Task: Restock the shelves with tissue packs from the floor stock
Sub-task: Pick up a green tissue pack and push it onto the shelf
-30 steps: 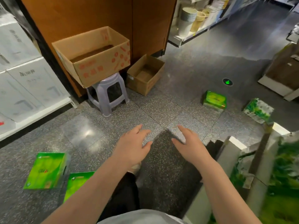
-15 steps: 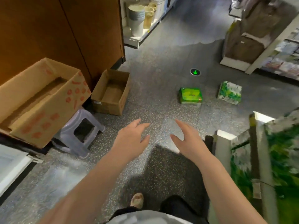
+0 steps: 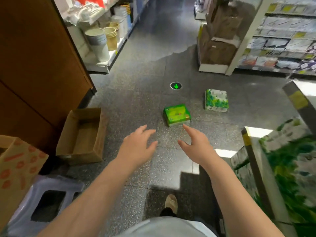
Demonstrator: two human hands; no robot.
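Note:
A bright green tissue pack (image 3: 176, 114) lies flat on the grey speckled floor just ahead of my hands. A second pack, white with a green leaf print (image 3: 216, 100), sits a little farther off to its right. My left hand (image 3: 136, 146) and my right hand (image 3: 196, 142) are both stretched forward above the floor, palms facing each other, fingers relaxed and holding nothing. The right fingertips are just short of the green pack's near edge. At my right, a shelf (image 3: 253, 161) holds more green-printed tissue packs (image 3: 294, 168).
An empty cardboard box (image 3: 82, 135) lies on the floor at left beside a brown wooden panel (image 3: 34, 65). Another printed carton (image 3: 15, 166) rests on a lilac plastic stool (image 3: 46, 202). Shelves of paper cups (image 3: 102, 41) and goods line the aisle. A green arrow marker (image 3: 176, 86) is set in the floor.
The view has swung right and forward along the aisle. The two floor packs are now closer and more central. Both hands stay open and have come nearer the green pack.

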